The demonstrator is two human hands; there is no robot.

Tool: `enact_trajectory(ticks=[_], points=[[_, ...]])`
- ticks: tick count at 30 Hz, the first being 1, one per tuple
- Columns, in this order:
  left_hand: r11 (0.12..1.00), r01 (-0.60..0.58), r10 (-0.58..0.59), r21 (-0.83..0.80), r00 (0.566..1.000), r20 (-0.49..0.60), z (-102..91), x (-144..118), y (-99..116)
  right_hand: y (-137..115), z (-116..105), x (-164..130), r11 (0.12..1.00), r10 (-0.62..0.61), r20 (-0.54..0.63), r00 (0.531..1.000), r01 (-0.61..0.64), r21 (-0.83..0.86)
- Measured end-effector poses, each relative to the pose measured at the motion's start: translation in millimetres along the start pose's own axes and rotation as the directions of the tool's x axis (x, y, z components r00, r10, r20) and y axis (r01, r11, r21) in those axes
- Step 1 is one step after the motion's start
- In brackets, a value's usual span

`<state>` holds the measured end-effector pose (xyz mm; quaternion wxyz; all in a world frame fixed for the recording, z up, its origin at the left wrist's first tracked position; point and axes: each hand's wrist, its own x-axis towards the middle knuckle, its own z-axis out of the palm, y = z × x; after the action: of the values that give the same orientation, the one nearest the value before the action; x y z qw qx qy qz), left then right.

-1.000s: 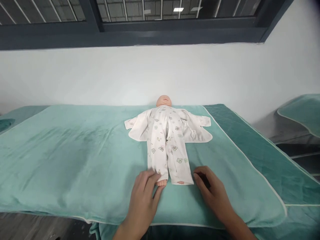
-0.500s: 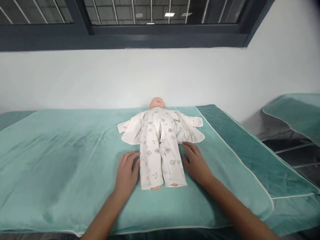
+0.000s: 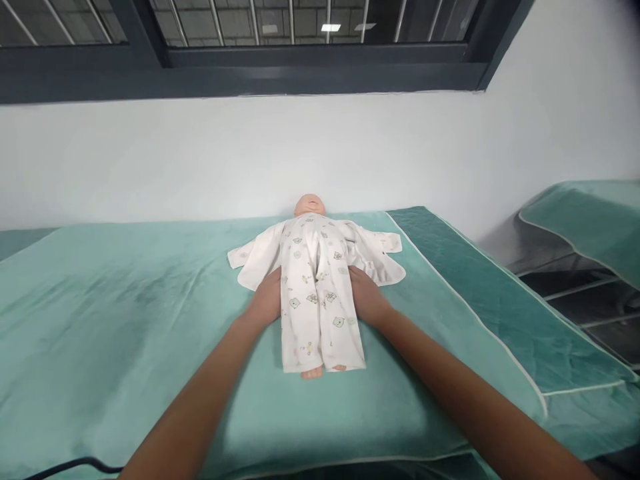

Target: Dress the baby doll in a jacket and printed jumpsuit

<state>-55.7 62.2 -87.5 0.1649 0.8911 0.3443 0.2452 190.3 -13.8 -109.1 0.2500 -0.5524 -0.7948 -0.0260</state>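
Teal towelling (image 3: 150, 320) covers the table below a white wall and dark window frame. On it a baby doll (image 3: 310, 205) lies face up, head toward the wall, in a printed white romper (image 3: 317, 300) whose upper flaps lie open. 2 hands flank the waist: left hand (image 3: 267, 301) and right hand (image 3: 367, 299), fingers tucked under the cloth edges, spread unclear. Legs are covered; the top remains unfastened.
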Motion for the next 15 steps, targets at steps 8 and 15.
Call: enact_trajectory(ticks=[8, 15], points=[[0.972, 0.189, -0.182, -0.139, 0.982, 0.059, -3.4, 4, 12, 2, -2, -5, 0.948, -0.190, -0.061, 0.980, 0.199, 0.249], [0.999, 0.042, -0.042, 0.003, 0.993, -0.112, 1.9, 2, 3, 5, 1, -7, 0.950, -0.166, -0.097, 0.981, 0.186, 0.251]])
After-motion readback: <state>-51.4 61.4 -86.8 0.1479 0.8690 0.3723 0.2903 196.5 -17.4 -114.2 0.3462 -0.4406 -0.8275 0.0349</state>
